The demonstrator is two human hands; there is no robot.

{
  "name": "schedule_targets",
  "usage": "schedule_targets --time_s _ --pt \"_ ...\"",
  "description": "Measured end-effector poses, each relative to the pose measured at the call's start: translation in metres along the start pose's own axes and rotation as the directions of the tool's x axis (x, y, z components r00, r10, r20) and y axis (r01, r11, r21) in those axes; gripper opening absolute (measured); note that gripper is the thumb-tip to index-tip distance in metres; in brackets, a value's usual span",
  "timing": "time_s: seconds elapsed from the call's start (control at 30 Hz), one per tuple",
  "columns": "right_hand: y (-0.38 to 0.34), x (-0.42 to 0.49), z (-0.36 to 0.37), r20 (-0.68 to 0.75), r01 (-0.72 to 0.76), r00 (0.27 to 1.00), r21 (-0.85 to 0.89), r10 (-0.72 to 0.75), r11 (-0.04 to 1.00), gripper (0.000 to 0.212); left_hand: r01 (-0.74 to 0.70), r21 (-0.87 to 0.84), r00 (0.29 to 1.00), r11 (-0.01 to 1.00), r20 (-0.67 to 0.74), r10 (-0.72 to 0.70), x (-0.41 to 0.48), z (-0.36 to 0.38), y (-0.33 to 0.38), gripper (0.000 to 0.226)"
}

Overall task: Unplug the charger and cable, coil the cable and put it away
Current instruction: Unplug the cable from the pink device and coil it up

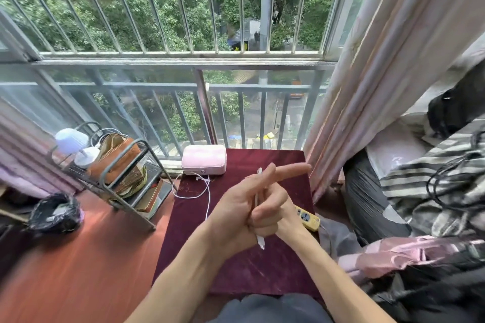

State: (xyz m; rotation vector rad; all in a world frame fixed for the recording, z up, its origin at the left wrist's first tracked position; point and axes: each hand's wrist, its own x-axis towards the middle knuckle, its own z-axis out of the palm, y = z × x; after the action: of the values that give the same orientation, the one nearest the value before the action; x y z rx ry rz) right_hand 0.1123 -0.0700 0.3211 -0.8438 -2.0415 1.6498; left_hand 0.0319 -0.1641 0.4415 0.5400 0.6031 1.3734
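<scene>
A white cable (208,199) runs from the front of a pink case (204,159) in a loose loop across the dark red table (262,270) and disappears behind my left hand (233,210). My left hand is held above the table with its index finger stretched to the right. A stretch of the cable stands upright against its fingers. My right hand (271,208) is curled into a fist around that stretch, touching the left hand. A white connector end (261,243) hangs below the fist. A yellow power strip (309,218) lies at the table's right edge, partly behind my right wrist.
A metal rack (123,176) with a brown pouch and a small white lamp stands left of the table. A bin lined with a black bag (53,214) sits on the red floor. Window railing is straight ahead. A curtain (367,113), bedding and black cords are on the right.
</scene>
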Motion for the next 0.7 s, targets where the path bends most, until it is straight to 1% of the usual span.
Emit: schedule_targets --time_s 0.07,0.13,0.2,0.27,0.33,0.4,0.43,0.47,0.53,0.6,0.7 --pt "0.0 0.002 0.005 -0.055 0.028 0.998 0.016 -0.027 0.999 0.054 -0.054 0.025 0.998 0.998 0.046 0.053 0.004 0.005 0.014 0.048" --pt "-0.002 0.0 0.008 -0.086 0.066 0.994 0.034 -0.063 0.997 0.053 -0.095 0.061 0.995 0.994 0.044 0.092 0.011 0.006 0.024 0.048" --pt "-0.002 -0.005 0.003 -0.108 0.097 0.989 -0.05 -0.102 0.994 0.038 -0.13 0.096 0.991 0.987 0.01 0.13 0.02 0.004 0.03 0.047" --pt "-0.004 -0.012 -0.001 -0.091 0.133 0.984 -0.206 -0.155 0.969 0.024 -0.163 0.151 0.985 0.975 -0.033 0.169 0.028 -0.003 0.034 0.045" --pt "-0.006 -0.02 -0.003 0.001 0.177 0.982 -0.367 -0.189 0.913 0.017 -0.175 0.215 0.978 0.961 -0.075 0.195 0.033 -0.012 0.036 0.045" --pt "-0.01 -0.03 -0.007 0.081 0.235 0.97 -0.543 -0.229 0.806 0.034 -0.165 0.27 0.969 0.948 -0.133 0.207 0.037 -0.023 0.037 0.045" --pt "-0.015 -0.037 -0.011 0.104 0.259 0.963 -0.614 -0.249 0.745 0.038 -0.157 0.297 0.963 0.942 -0.166 0.213 0.038 -0.028 0.037 0.043" --pt "-0.021 -0.043 -0.016 0.114 0.274 0.956 -0.663 -0.269 0.696 0.036 -0.148 0.324 0.956 0.934 -0.196 0.219 0.038 -0.032 0.036 0.042" --pt "-0.036 -0.052 -0.024 0.112 0.283 0.95 -0.709 -0.292 0.646 0.028 -0.132 0.37 0.945 0.92 -0.234 0.23 0.037 -0.039 0.034 0.039" --pt "-0.049 -0.056 -0.03 0.11 0.303 0.941 -0.693 -0.319 0.654 0.025 -0.13 0.391 0.939 0.911 -0.248 0.24 0.036 -0.041 0.031 0.038" --pt "-0.052 -0.053 -0.04 0.104 0.318 0.944 -0.534 -0.313 0.783 0.021 -0.198 0.392 0.918 0.898 -0.246 0.31 0.031 -0.036 0.035 0.041"
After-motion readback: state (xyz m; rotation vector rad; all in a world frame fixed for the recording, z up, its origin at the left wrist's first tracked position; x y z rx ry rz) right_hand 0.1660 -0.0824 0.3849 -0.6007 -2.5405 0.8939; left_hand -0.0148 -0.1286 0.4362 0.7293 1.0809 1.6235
